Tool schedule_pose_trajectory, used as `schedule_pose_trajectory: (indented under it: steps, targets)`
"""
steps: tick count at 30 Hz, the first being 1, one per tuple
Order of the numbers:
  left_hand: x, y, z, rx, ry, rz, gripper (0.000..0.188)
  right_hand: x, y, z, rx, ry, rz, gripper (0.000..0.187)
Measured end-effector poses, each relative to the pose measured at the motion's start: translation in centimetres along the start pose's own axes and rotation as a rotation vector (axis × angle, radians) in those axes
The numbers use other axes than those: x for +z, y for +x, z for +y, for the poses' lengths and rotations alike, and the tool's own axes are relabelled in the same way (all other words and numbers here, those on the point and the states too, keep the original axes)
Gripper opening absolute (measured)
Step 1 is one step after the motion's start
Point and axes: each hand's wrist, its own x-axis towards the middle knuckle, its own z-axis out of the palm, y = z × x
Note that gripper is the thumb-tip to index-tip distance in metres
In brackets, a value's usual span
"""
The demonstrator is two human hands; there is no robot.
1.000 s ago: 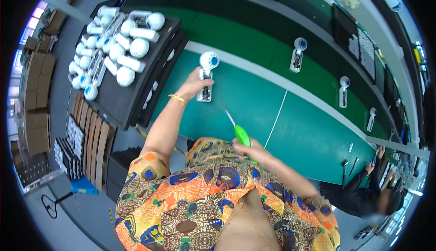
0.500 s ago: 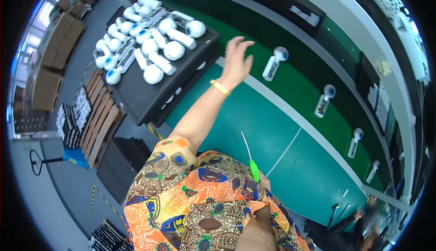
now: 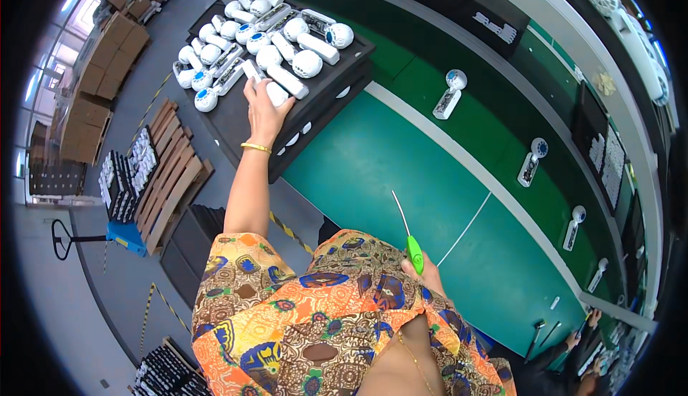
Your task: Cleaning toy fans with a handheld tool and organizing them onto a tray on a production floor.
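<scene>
My left hand (image 3: 265,115) reaches to the near edge of a black tray (image 3: 236,129). Its fingers and thumb are closed round a white device (image 3: 275,95) with a round head and a bar-shaped body. My palm and fingers hide part of it. Several similar white devices (image 3: 307,64) lie close together on the tray, some showing blue discs or open bodies with inner parts. Low at my body, my right hand (image 3: 431,274) grips a screwdriver (image 3: 414,254) with a bright green handle. Its thin metal shaft points up and away over the green work surface.
A green bench (image 3: 358,156) adjoins a darker green conveyor belt (image 3: 416,88), where white devices (image 3: 448,95) lie spaced apart. Wooden pallets (image 3: 165,159) and a blue pallet truck (image 3: 125,237) stand on the left floor. Another person's hand (image 3: 573,339) is at the far right end.
My left hand has moved left from near the belt to the tray and closed on a white device. My right hand still holds the screwdriver. The devices on the belt appear shifted slightly in view.
</scene>
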Motion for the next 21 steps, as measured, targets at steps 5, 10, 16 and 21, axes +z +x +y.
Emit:
schedule_pose_trajectory:
  steps: [5, 10, 16, 21]
  targets:
    - [-4.9, -1.7, 2.6, 0.218, 0.023, 0.114, 0.056, -0.2, 1.2, -2.0, 0.004, -0.031, 0.029, 0.048]
    - [-11.5, -5.8, 3.3, -0.111, -0.716, -0.288, 0.055, 0.6, 1.3, -6.7, -0.145, 0.008, -0.100, 0.047]
    - [-3.4, -12.5, 2.4, -0.475, -1.336, -0.479, 0.052, 0.3, 3.9, -9.0, -0.112, -0.008, -0.342, 0.045]
    - [0.6, -16.4, -0.2, -0.933, -1.532, -0.545, 0.049, 0.2, 5.2, -10.1, -0.093, 0.088, -0.478, 0.054]
